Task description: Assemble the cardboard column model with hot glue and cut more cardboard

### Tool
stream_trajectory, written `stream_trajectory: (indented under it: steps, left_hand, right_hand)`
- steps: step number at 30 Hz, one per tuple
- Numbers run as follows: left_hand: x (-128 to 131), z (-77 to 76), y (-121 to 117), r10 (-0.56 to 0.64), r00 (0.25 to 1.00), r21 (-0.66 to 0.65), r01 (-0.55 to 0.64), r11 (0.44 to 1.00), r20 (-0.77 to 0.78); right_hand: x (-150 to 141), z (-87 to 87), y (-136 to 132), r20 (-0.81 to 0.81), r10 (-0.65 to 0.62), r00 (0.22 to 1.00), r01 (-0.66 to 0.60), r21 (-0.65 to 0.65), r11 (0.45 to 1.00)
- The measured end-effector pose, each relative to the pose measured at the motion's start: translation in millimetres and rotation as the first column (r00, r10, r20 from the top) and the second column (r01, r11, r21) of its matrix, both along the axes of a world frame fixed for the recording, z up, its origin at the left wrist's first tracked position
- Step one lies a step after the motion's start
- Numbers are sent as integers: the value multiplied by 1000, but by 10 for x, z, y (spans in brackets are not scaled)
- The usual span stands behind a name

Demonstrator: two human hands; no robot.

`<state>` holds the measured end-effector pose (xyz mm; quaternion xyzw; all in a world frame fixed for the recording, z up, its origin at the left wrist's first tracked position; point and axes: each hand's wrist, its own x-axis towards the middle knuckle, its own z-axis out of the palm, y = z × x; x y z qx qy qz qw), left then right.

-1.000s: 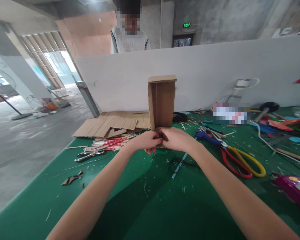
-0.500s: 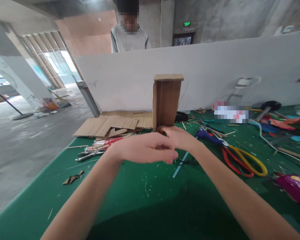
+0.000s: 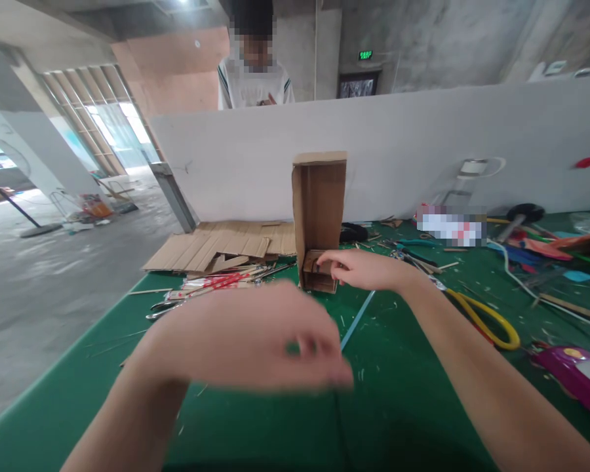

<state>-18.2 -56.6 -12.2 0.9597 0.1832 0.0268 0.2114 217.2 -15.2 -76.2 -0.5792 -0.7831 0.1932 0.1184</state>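
Note:
A tall, narrow cardboard box with an open front stands upright on the green table, a small shelf-like compartment near its foot. My right hand is at its lower right side, closed on the edge there, with the index finger bent in over the compartment. Closer to me, my left hand hovers over the table, blurred by motion. Its fingers are curled with the tips together. A thin dark line hangs below those fingertips, but what they hold is unclear. A light blue strip lies between the hands.
Flat cardboard sheets lie at the back left, near red-and-white packets and thin sticks. Yellow-handled cutters and a purple tool lie to the right. A white partition lines the back; a person is behind it.
My left hand has come back toward me, away from the box. The box's foot now shows nearer on the table, and my right hand has moved slightly right.

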Motion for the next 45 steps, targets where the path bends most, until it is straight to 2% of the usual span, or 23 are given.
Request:
stream_trajectory:
  steps: [1,2,3,4,5,6,7,8,10,12,14,15,16,19,21,23,25,29,33,36,39,42,45]
  left_hand:
    - [4,-7,156,103,989,68,-111,991,106]
    - [20,-37,329,235,916,152,-296,943,325]
    - [47,-88,509,313,764,174,-481,859,565]
    - [80,-154,690,314,596,146,-597,789,739]
    - [115,-229,864,291,463,91,-643,760,837]
    - [150,-301,1026,282,375,27,-641,767,883]
    - [184,-361,1175,296,315,-36,-626,779,902]
    - [215,-401,1308,319,293,-85,-603,793,902]
    - [269,-389,1521,335,323,-131,-517,846,885]
    - [313,-237,1657,308,339,-147,-426,893,889]
    - [348,43,1706,201,327,-71,-370,926,923]
    - [362,214,1700,108,327,18,-359,933,939]
    - [374,396,1678,18,364,118,-350,929,931]
    - [413,908,1574,-119,592,347,-287,893,797]
    - [459,1151,1527,-105,777,387,-187,903,620]
    - [526,1284,1528,-81,871,362,-116,925,485]
    - [597,1319,1567,-39,924,330,-96,939,381]
    - [674,1230,1654,48,986,317,-98,943,159]
    - [669,1165,1654,4,1000,267,2,964,-22]
    - [666,1183,1630,-21,999,236,29,971,-40]
    - [672,1220,1618,-3,1000,208,9,978,-29]
    - [684,1249,1608,-13,1000,158,17,987,-24]
    - [704,1260,1595,-26,999,110,29,993,-30]
  right_hand:
    - [36,61,-34,15,-15,1000,15,3,1000]
    - [77,122,-68,32,-32,999,31,20,999]
    - [122,180,-100,44,-53,998,51,52,997]
    - [165,229,-127,41,-88,995,83,102,991]
    - [203,269,-148,20,-136,990,131,166,977]
    - [230,297,-161,-21,-198,980,197,240,951]
    - [244,314,-165,-75,-260,963,271,307,912]
    - [242,322,-159,-135,-311,941,339,357,871]
    - [188,324,-120,-224,-355,908,419,425,802]
    - [82,327,-55,-255,-344,904,428,487,762]
    - [-43,348,26,-265,-318,910,414,556,721]
    - [-101,366,70,-278,-304,911,412,582,701]
    - [-152,387,115,-299,-290,909,415,599,685]
    - [-247,442,241,-363,-245,899,431,631,645]
    - [-272,459,299,-374,-210,903,418,657,628]
    - [-281,459,328,-374,-165,913,390,676,625]
    - [-286,448,334,-392,-122,912,377,678,631]
    - [-287,409,338,-465,-42,884,375,654,657]
    - [-263,355,396,-502,75,862,325,660,677]
    - [-235,334,422,-526,141,838,313,677,667]
    - [-213,339,401,-608,177,774,324,621,714]
    - [-201,353,360,-716,206,667,337,537,773]
    - [-195,361,323,-769,211,604,344,490,801]
